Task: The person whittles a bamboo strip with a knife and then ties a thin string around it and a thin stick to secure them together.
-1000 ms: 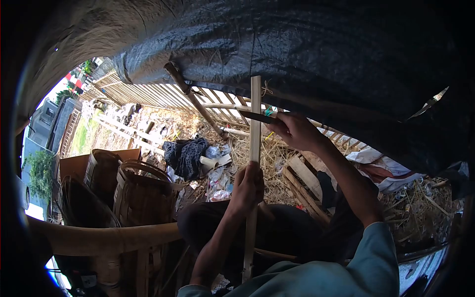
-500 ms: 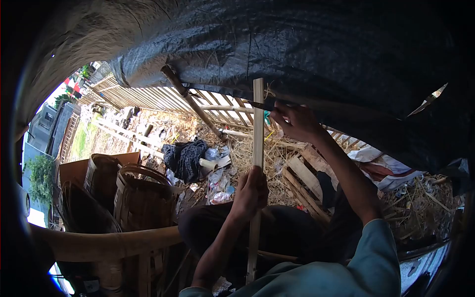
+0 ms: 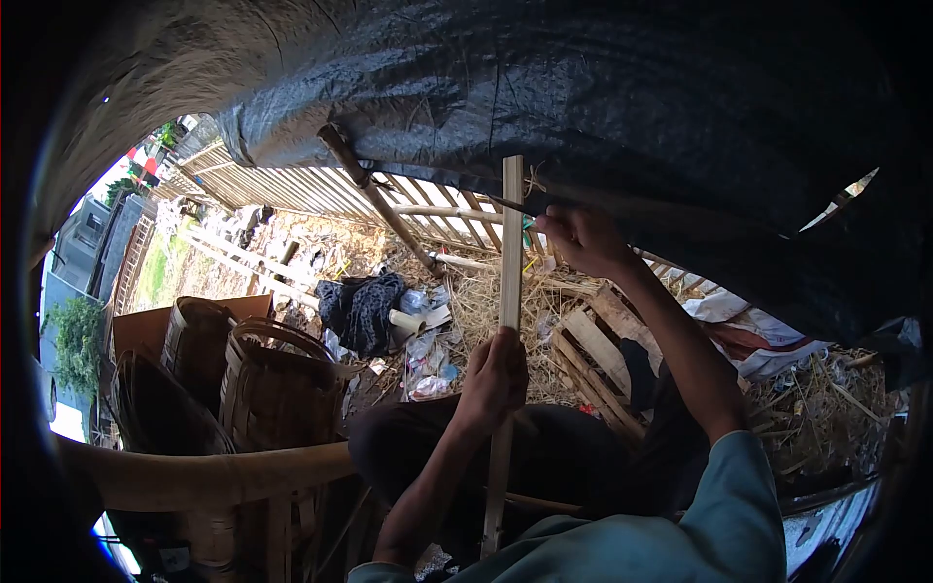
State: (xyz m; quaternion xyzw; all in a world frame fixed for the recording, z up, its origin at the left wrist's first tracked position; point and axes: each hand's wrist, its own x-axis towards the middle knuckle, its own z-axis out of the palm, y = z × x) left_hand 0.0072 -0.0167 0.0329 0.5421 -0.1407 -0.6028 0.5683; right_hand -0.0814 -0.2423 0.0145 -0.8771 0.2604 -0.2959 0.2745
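Note:
A long pale bamboo strip (image 3: pixel 509 257) stands nearly upright in front of me. My left hand (image 3: pixel 494 377) is closed around its middle. My right hand (image 3: pixel 580 239) is up beside the strip's upper part and grips a dark knife (image 3: pixel 509 204) whose blade lies against the strip near its top. The strip's lower end runs down past my lap and is partly hidden by my sleeve.
Woven baskets (image 3: pixel 267 387) stand at the left behind a thick curved bamboo pole (image 3: pixel 209 471). A black tarp (image 3: pixel 583 97) hangs overhead. Straw, wooden slats (image 3: pixel 593 355), dark cloth (image 3: pixel 362 306) and litter cover the ground before a slatted fence (image 3: pixel 292 189).
My right hand rose with the knife from lower on the strip to near its top. The left hand kept its hold on the strip.

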